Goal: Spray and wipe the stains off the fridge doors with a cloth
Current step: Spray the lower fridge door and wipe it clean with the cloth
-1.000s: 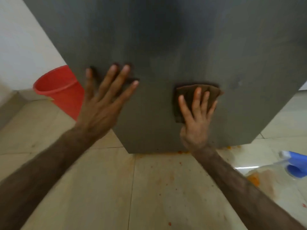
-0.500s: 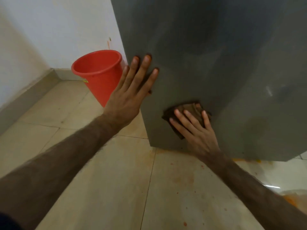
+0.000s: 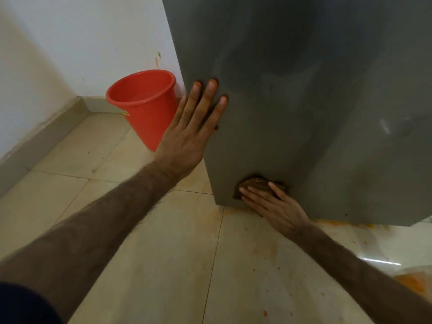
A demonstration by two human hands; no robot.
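The grey fridge door [image 3: 315,101] fills the upper right of the view. My left hand [image 3: 189,134] lies flat with straight fingers against the door's left edge. Low down, near the door's bottom left corner, my right hand [image 3: 273,204] presses a brown cloth [image 3: 254,184] flat against the door with straight fingers. Most of the cloth is hidden under those fingers. No spray bottle is in view.
A red plastic bucket [image 3: 145,106] stands on the floor left of the fridge, beside the white wall [image 3: 70,43]. The beige tiled floor [image 3: 152,253] has orange stains along the fridge's base and an orange smear [image 3: 411,280] at the right.
My right hand has slid the cloth down and to the left, to the door's bottom corner. The view has swung left, and the blue spray bottle has left the frame.
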